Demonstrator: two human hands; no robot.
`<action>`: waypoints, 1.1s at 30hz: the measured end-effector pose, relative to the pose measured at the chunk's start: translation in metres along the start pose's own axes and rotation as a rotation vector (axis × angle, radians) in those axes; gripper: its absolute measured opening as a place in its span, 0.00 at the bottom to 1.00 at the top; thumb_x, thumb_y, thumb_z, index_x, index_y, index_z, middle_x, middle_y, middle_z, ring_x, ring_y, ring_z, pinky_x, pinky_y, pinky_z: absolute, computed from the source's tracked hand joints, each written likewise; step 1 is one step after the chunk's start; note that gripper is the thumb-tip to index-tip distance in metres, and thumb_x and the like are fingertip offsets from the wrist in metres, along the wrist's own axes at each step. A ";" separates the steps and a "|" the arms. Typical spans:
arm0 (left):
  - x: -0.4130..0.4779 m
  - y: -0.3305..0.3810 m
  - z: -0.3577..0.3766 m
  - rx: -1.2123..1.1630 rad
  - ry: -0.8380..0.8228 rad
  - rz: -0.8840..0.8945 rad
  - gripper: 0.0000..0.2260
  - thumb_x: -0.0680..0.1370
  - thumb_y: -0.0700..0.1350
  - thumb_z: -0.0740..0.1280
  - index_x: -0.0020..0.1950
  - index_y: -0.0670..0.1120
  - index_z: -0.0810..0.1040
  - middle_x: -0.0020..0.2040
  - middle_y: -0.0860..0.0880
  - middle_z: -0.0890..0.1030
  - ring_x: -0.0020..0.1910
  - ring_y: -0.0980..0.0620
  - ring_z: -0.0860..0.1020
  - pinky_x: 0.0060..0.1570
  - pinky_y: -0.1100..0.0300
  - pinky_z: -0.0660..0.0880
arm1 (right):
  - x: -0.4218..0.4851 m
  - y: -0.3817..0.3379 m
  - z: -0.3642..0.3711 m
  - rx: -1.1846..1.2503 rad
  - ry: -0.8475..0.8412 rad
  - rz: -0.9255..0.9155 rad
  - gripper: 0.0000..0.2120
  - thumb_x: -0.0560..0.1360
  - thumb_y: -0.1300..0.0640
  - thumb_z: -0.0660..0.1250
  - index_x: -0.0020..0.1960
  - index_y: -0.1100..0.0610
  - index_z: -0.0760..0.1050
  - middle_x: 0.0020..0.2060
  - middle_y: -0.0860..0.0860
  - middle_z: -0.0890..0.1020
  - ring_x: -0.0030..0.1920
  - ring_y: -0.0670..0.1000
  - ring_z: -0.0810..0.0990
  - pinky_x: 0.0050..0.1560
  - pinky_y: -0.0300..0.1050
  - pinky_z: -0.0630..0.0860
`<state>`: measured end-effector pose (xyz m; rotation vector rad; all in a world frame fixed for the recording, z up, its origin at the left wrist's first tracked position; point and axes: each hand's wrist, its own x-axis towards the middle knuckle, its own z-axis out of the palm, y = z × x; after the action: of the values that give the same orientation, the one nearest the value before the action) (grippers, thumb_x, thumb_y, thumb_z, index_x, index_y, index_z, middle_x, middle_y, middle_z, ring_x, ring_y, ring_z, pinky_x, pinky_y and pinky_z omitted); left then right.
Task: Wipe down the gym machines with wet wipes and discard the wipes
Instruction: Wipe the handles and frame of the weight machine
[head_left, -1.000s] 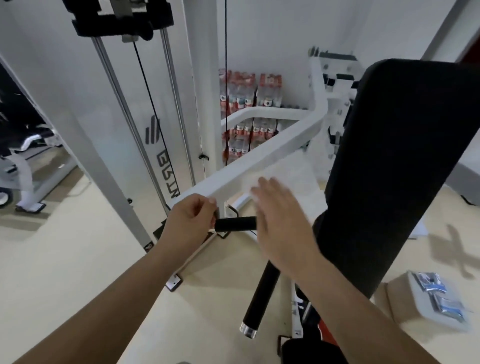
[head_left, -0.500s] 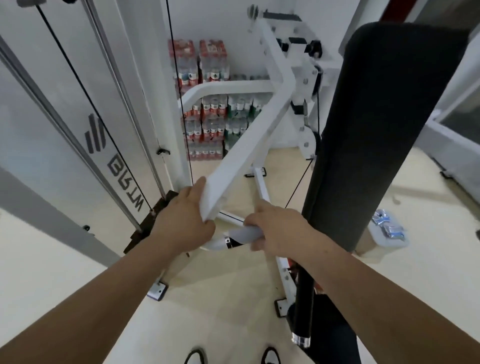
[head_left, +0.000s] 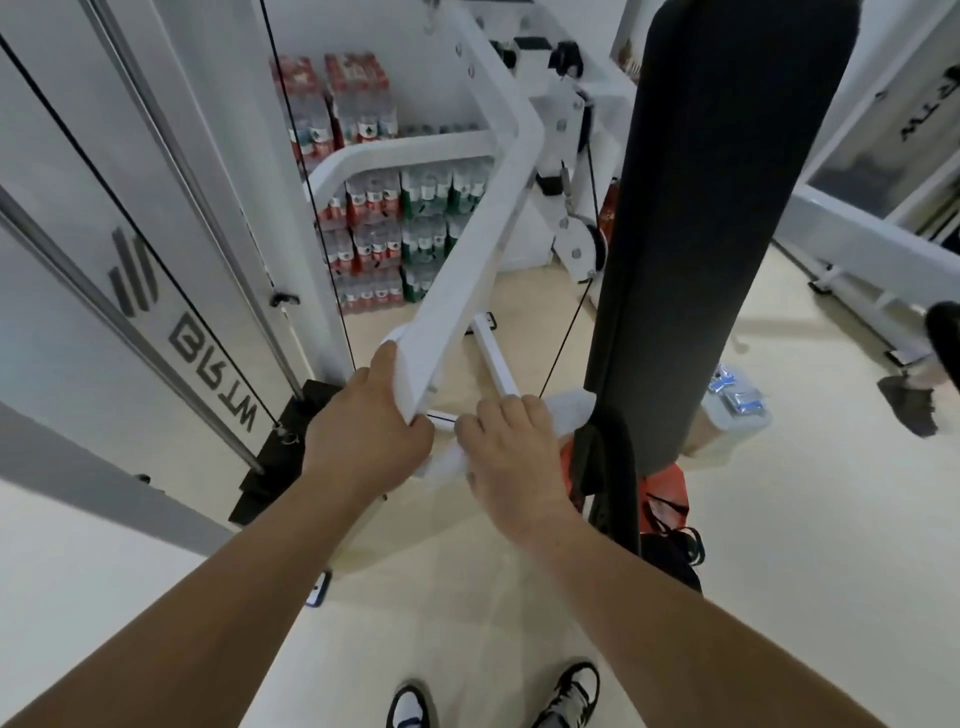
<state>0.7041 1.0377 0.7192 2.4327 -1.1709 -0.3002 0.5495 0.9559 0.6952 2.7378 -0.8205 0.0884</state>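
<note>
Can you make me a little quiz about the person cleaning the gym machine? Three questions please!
1. True or false: the left hand grips the end of the white bar.
2. What are the fingers of the right hand curled round? A) a white wet wipe B) a water bottle C) a shoe
3. Fill the gap: the tall pad beside the right hand is coloured ____.
Key: 1 true; 2 A; 3 black.
</note>
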 end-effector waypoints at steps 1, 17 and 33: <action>0.000 0.000 0.000 -0.007 0.010 0.001 0.36 0.75 0.56 0.65 0.79 0.56 0.51 0.62 0.49 0.75 0.52 0.44 0.78 0.46 0.49 0.78 | -0.004 -0.007 0.007 0.023 0.059 -0.004 0.10 0.63 0.65 0.68 0.42 0.54 0.73 0.36 0.51 0.71 0.39 0.57 0.72 0.50 0.52 0.70; 0.000 0.001 -0.006 -0.114 -0.020 -0.019 0.29 0.73 0.53 0.66 0.72 0.60 0.59 0.47 0.53 0.75 0.43 0.47 0.77 0.42 0.49 0.79 | 0.054 0.019 -0.043 0.090 -0.617 -0.214 0.03 0.70 0.57 0.65 0.39 0.54 0.72 0.33 0.48 0.75 0.30 0.51 0.73 0.35 0.44 0.73; 0.002 0.002 -0.003 -0.083 0.001 0.009 0.30 0.75 0.53 0.65 0.75 0.55 0.58 0.46 0.52 0.74 0.41 0.49 0.77 0.37 0.52 0.78 | 0.051 0.065 -0.055 0.055 -0.710 0.023 0.07 0.74 0.56 0.69 0.51 0.54 0.78 0.37 0.48 0.75 0.43 0.51 0.79 0.46 0.47 0.77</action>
<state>0.7044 1.0358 0.7226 2.3554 -1.1460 -0.3377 0.5573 0.8926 0.7711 2.8135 -1.0158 -0.9113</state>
